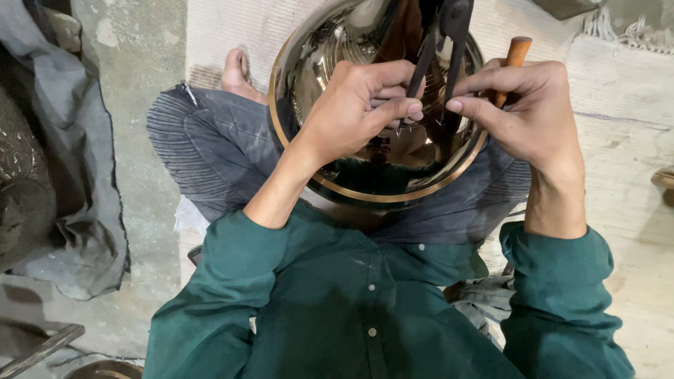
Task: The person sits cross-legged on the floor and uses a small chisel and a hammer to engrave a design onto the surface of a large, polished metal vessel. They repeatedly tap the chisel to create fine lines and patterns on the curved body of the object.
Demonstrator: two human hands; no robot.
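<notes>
- The polished metal bowl (365, 168) rests in my lap, on my crossed legs in grey trousers (210, 147), its mirror-bright inside facing up and a copper-coloured rim running round its near edge.
- My left hand (358, 109) reaches in over the bowl's middle, fingers curled round one dark leg of the metal dividers (439, 56), thumb and forefinger pinching it low down.
- My right hand (533, 116) sits at the bowl's right rim, forefinger and thumb pressed to the other leg of the dividers.
- A wooden handle (516, 52) sticks up behind my right fingers; I think that hand grips it too, though the palm hides how.
- The dividers' points touch down inside the bowl, near its right side.
- My bare foot (237, 70) shows just past the bowl's left rim, on the pale woven mat (632, 126).
- A grey cloth (84, 196) lies heaped on the concrete floor, well left of my knee.
</notes>
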